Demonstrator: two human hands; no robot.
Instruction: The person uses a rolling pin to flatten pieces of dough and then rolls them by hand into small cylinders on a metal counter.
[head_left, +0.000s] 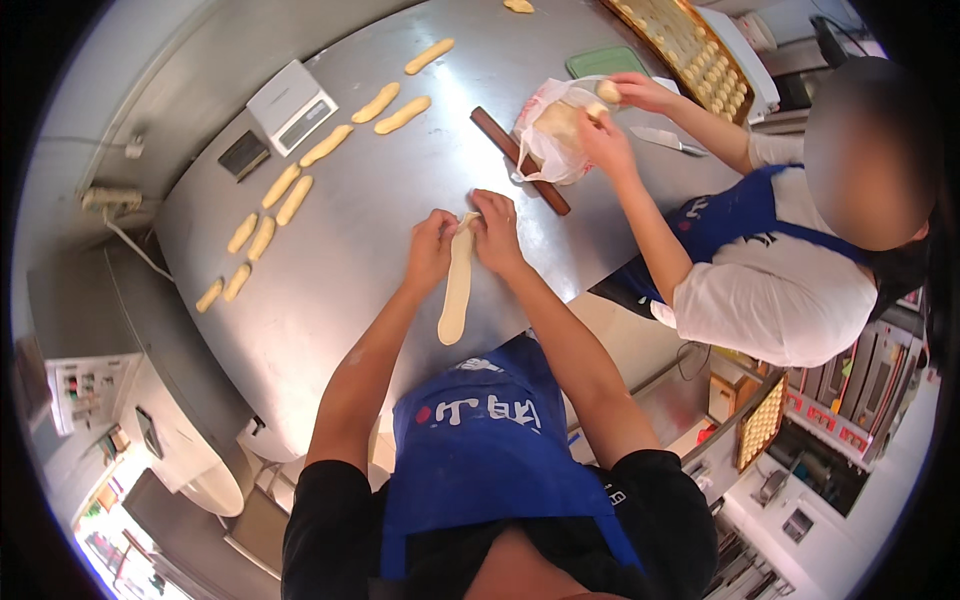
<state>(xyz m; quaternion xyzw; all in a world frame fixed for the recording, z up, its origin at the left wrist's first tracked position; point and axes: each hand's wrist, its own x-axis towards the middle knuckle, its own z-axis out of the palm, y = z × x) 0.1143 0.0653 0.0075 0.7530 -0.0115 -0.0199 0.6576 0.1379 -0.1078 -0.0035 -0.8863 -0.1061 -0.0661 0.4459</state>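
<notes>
A long, flattened strip of pale dough (456,290) lies on the steel table, its near end rounded and close to the table's front edge. At its far end, my left hand (433,243) and my right hand (495,228) both pinch the dough from either side, where it looks slightly folded. A dark wooden rolling pin (490,128) rests slantwise just beyond my right hand. Several rolled dough pieces (326,146) sit in a loose curve across the left and far part of the table.
To my right, a co-worker in a blue apron holds a dough ball (608,91) above a plastic bag of dough (560,130). A scale (292,105), a dark box (243,156), a green lid (606,62), a knife (668,140) and a tray of small dough pieces (735,75) stand around.
</notes>
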